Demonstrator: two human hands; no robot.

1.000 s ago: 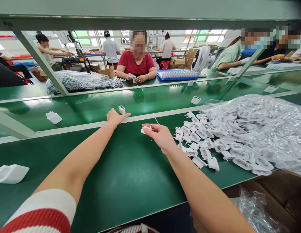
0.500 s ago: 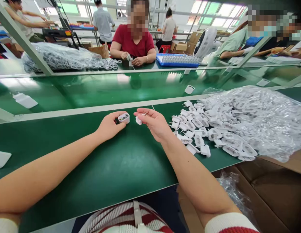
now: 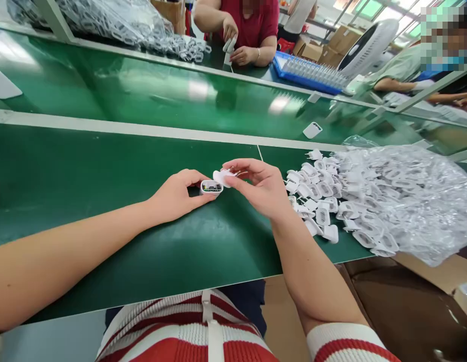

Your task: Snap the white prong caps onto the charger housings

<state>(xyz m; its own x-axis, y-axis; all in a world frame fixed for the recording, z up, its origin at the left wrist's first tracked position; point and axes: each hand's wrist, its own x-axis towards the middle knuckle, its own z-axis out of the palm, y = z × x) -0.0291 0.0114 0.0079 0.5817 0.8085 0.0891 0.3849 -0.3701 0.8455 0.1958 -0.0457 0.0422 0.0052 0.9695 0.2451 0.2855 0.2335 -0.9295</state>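
Observation:
Between thumb and fingers, my left hand [image 3: 182,195] grips a white charger housing [image 3: 211,188] just above the green table. Its open end faces up and shows circuit parts inside. Pinched in my right hand [image 3: 258,186] is a white plug cover [image 3: 222,177] with two metal pins pointing right. The cover is tilted right by the housing's upper right rim; whether they touch I cannot tell. To the right of my right hand lies a heap of loose white plug covers [image 3: 323,188], partly spilling from a clear plastic bag [image 3: 406,196].
Beyond a pale rail [image 3: 143,130] runs a green conveyor belt [image 3: 143,90] carrying a few white housings [image 3: 312,130]. Across it a person in a red top [image 3: 252,30] handles white parts, near a blue tray [image 3: 308,75] and a fan [image 3: 369,48]. A cardboard box stands at lower right.
The view has tilted down and turned. My right hand has brought the plug cover left to the housing's rim, turning it flatter. My left hand still holds the housing.

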